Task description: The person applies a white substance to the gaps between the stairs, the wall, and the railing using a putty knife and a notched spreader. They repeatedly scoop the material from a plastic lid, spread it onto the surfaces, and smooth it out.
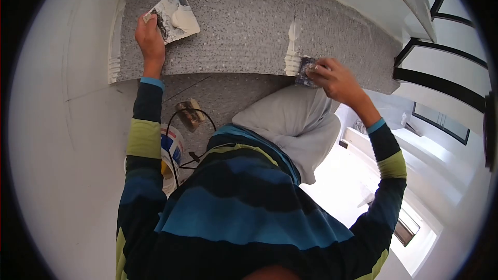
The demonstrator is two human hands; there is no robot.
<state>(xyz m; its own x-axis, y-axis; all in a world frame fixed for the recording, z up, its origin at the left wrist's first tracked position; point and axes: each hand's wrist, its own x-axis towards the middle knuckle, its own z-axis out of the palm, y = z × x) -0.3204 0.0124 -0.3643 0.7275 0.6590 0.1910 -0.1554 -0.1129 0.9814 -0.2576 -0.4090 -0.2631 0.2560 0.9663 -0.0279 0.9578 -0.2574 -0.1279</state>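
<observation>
My left hand (150,40) is closed on the edge of a flat metal scraper plate (167,11), which carries a lump of white putty (185,19) and hovers over the grey speckled stone slab (233,31). Near the slab's front edge, my right hand (338,80) pinches a small dark scraper (303,72) with a smeared face. Its blade is beside the seam, at the lower end of a strip of ridged white putty (291,61). More putty lies along the seam higher up. Fingers cover part of the right tool.
A brown-and-cream block-like object (190,115) lies on the lower grey floor, next to a black cable (169,124) and a white bucket (173,145). White wall (62,72) bounds the left. Black-edged steps (441,75) rise on the right. My bent leg (290,114) is below the slab.
</observation>
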